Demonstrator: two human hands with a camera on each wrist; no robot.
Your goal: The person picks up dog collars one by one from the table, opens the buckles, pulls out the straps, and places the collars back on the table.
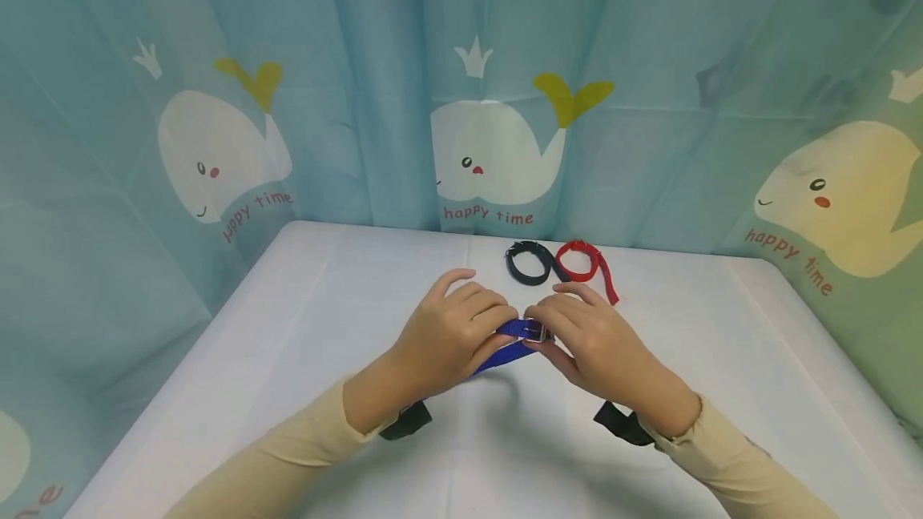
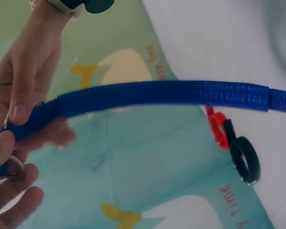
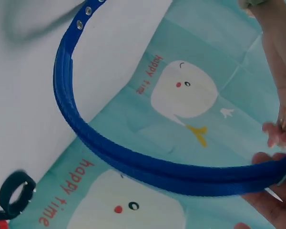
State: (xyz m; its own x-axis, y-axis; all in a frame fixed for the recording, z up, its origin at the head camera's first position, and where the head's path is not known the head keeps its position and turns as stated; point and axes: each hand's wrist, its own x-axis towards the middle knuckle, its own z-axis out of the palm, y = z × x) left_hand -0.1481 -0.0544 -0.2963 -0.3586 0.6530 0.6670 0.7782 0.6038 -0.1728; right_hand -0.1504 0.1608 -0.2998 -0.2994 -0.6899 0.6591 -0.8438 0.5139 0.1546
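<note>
A blue pet collar [image 2: 162,93] is held up over the table between both hands. My left hand [image 1: 454,335] pinches the strap just left of the metal buckle [image 1: 537,331], thumb below and fingers above. My right hand [image 1: 594,343] grips the buckle end between thumb and fingers. A metal ring [image 2: 22,169] hangs near the fingers in the left wrist view. The padded band bows out from the hands in a wide curve, and its tail, with metal eyelets [image 3: 79,25], bends away in the right wrist view. Fingers partly hide the buckle.
On the white table [image 1: 346,295], a coiled black collar [image 1: 529,279] lies beside a coiled red collar [image 1: 609,283], beyond the hands near the far edge. A teal curtain [image 1: 375,102] with whale prints hangs behind the table and along its sides.
</note>
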